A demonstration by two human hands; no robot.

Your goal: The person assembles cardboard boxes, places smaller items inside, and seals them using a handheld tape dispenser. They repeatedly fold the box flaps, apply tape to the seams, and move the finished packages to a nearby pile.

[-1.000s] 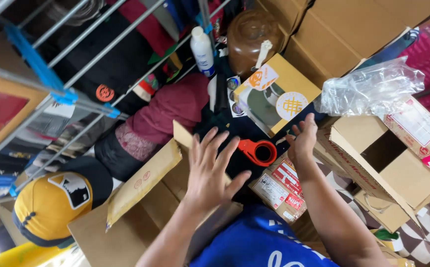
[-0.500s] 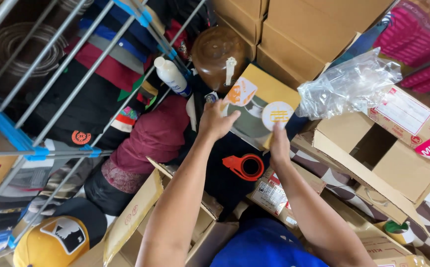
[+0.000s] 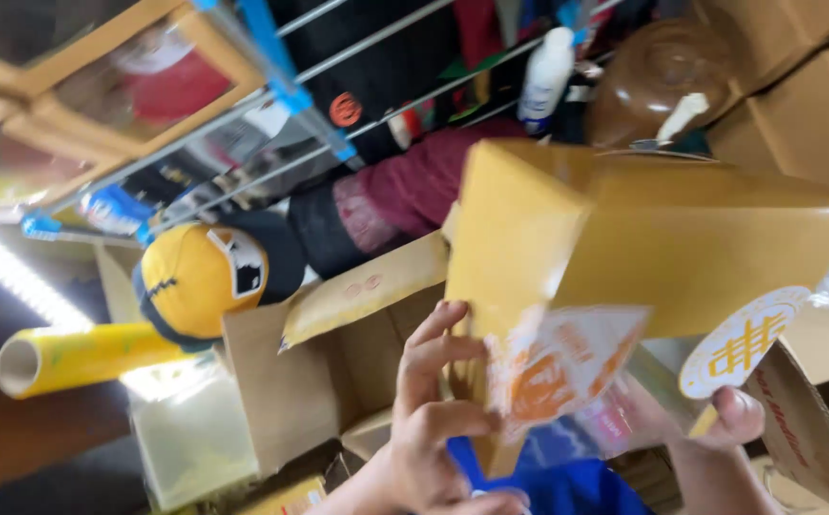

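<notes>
Head view: both hands hold up a yellow-brown cardboard box (image 3: 663, 238) with round and orange stickers, filling the frame from centre to 3 o'clock. Left hand (image 3: 434, 410) grips its lower left edge, fingers curled; right hand (image 3: 734, 420) pinches the bottom near 5 o'clock. A yellow cap (image 3: 195, 277) sits at 9 o'clock, beside a yellow film roll (image 3: 81, 358)

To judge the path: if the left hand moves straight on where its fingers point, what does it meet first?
Probably the yellow padded envelope: the left hand points its fingers up at the lower edge, seemingly touching it already, though depth is unclear.
</notes>
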